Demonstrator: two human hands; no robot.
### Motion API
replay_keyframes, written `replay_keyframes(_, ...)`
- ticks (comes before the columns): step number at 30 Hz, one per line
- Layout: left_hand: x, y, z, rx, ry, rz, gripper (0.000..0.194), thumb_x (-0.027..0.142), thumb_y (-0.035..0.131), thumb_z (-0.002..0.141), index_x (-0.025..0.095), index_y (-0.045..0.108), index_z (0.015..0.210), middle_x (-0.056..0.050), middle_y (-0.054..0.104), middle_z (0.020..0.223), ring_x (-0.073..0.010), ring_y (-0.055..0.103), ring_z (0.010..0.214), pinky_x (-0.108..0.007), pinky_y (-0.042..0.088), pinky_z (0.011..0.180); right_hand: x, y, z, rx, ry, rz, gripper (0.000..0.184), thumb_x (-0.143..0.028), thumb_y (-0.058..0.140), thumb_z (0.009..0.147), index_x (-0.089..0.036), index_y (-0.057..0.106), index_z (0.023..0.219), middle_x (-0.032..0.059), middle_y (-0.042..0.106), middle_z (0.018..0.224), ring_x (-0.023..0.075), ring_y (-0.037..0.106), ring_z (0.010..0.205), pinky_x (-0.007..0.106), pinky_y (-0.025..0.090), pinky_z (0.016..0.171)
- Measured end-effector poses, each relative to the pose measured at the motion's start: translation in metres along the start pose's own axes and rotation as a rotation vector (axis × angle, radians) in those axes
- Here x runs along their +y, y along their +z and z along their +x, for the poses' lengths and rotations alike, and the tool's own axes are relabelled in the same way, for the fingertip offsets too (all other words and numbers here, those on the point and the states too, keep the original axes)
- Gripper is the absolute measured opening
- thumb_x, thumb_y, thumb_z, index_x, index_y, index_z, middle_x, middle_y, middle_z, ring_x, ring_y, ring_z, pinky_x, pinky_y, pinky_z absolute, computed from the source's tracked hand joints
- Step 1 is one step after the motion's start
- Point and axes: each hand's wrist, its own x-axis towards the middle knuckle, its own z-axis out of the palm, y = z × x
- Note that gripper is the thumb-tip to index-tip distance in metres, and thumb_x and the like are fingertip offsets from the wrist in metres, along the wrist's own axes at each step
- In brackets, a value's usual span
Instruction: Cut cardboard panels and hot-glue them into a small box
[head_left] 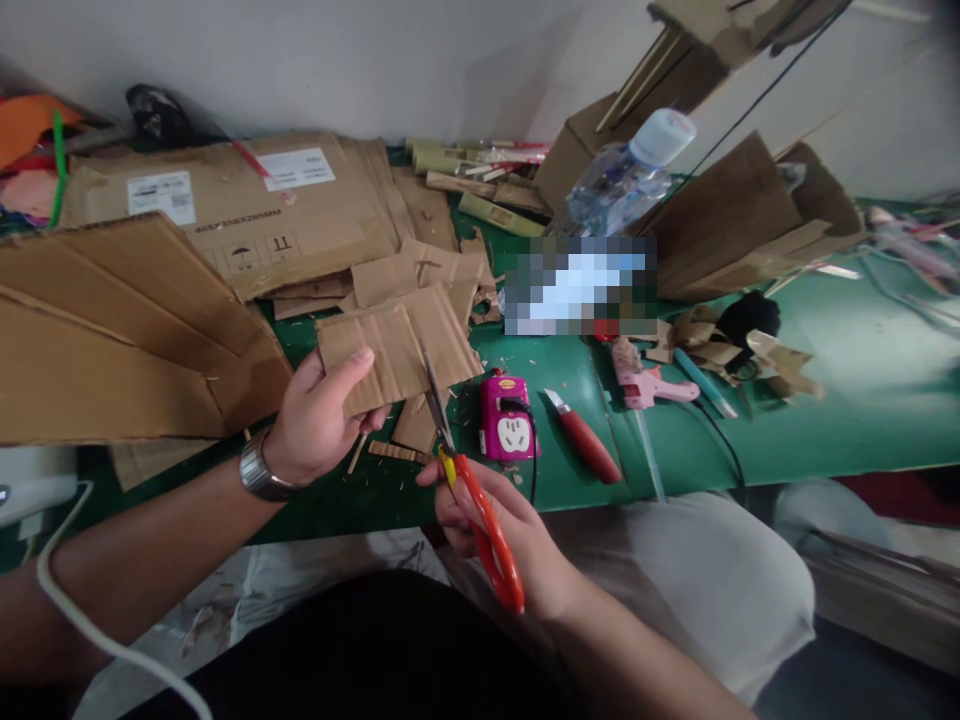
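On the green desk [862, 400], an open cardboard box [112, 330] stands left; a clear bottle [619, 195] — contents too blurred to tell — is far right. Nearer, between them, the left hand [319, 420] has its fingers grasping a cardboard piece [386, 350]; the right hand [510, 515] grasps scissors [471, 480], blades at its near edge.

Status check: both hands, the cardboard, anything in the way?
Left hand gripping cardboard piece. Right hand on orange-handled scissors, blades at the piece's near edge. Loose scraps nearby, nothing visibly blocking.

Near centre: magenta power socket [508, 420]; just right, red-handled knife [586, 442]; farther right, pink glue gun [639, 386]. Far, right of centre: white-capped bottle [619, 188]. Far left: labelled carton [247, 212].
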Motion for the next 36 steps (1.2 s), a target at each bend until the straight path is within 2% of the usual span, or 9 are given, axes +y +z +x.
replay_keyframes(8,-0.0023,-0.0013,-0.0005,0.010,-0.003,-0.061,0.017,0.031,0.082,0.082,0.021,0.072,0.092,-0.003,0.068,0.074,-0.0139,0.057,0.048,-0.023,0.041,0.038,-0.0020,-0.0013,0.0014,0.007,-0.041,-0.044,0.049,-0.061,0.083,0.091,-0.016,0.073,0.110,-0.0061,0.045,0.072,0.0085,0.032,0.059,0.027,0.020,0.055)
replay_keyframes(17,-0.0005,0.0017,-0.0028,0.008,0.036,-0.051,0.020,0.031,0.085,0.080,0.022,0.073,0.092,-0.003,0.070,0.078,-0.0144,0.058,0.053,-0.023,0.044,0.040,0.0028,-0.0016,0.0042,-0.019,0.020,0.060,0.050,-0.061,0.085,0.089,-0.017,0.070,0.108,-0.0075,0.046,0.071,0.0060,0.027,0.054,0.026,0.015,0.051)
replay_keyframes(28,0.0008,-0.0002,-0.0018,0.034,0.031,-0.031,0.015,0.029,0.082,0.082,0.021,0.069,0.087,-0.002,0.068,0.076,-0.0146,0.059,0.050,-0.023,0.043,0.039,-0.0032,0.0005,0.0031,-0.011,0.046,0.043,0.052,-0.061,0.090,0.085,-0.017,0.068,0.102,-0.0077,0.046,0.068,0.0057,0.029,0.054,0.025,0.017,0.051)
replay_keyframes(36,0.0003,0.0001,-0.0015,0.043,0.042,-0.046,0.016,0.027,0.083,0.080,0.022,0.070,0.088,-0.004,0.070,0.081,-0.0150,0.062,0.054,-0.022,0.045,0.040,-0.0040,0.0014,0.0028,-0.016,0.028,0.027,0.049,-0.058,0.089,0.086,-0.017,0.067,0.101,-0.0078,0.046,0.067,0.0061,0.030,0.054,0.025,0.018,0.051)
